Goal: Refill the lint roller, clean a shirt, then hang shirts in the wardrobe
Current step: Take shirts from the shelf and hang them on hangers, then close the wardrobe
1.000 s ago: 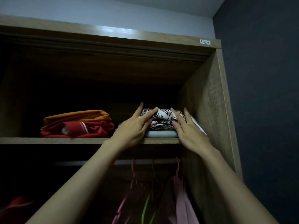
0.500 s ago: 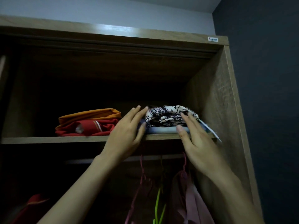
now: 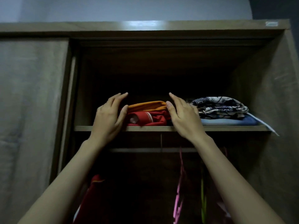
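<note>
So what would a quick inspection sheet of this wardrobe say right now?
Surface: wooden shelf, holding two folded piles.
Job's things: orange-and-red pile at left; patterned pile on a blue garment at right; red garment below the rail.
Clutter: white tag poking past the shelf's right end.
Hands: left hand and right hand open, either side of the orange-and-red pile; contact unclear.
Cables: nothing seen.
Surroundings: rail with pink hanger and green hanger; sliding door at left.
</note>
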`<state>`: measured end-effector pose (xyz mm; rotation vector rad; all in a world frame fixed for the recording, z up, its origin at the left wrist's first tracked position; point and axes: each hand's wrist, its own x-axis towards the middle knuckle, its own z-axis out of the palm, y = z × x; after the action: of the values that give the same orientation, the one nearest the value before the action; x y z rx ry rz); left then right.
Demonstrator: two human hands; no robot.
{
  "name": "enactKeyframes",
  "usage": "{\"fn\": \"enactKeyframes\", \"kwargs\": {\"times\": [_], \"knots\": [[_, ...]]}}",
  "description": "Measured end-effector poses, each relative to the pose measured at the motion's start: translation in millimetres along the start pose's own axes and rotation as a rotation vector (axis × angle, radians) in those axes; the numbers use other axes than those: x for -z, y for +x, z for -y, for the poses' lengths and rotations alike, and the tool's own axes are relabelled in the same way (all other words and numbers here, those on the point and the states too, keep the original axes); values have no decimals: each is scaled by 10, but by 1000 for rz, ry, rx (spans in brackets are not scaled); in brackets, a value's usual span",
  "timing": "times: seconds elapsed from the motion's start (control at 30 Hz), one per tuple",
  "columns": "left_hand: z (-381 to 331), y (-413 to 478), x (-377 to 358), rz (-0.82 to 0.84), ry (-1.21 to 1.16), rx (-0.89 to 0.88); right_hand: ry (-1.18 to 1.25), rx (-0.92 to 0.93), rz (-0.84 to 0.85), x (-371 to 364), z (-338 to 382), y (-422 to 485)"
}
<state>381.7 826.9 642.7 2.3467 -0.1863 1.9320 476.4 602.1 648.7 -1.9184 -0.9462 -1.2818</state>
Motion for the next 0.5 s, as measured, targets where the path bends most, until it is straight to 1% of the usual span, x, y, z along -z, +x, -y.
{"fn": "enactKeyframes", "kwargs": {"times": [0.1,0.17,0.27,0.33,0.43,0.5], "knots": [[175,55,54,168,-101,111,31,-22,52,-149,108,51],[232,78,47,241,-168,162,68,-46,70,-214,160,90],[284,165,1,265,-217,228,86,-125,41,-224,221,194],[299,229,-24,279,-224,267,68,-179,51,-203,239,272],[287,255,-34,290,-225,255,35,-167,82,-193,233,327],[266,246,-40,310,-297,211,33,-154,87,-203,218,328]]}}
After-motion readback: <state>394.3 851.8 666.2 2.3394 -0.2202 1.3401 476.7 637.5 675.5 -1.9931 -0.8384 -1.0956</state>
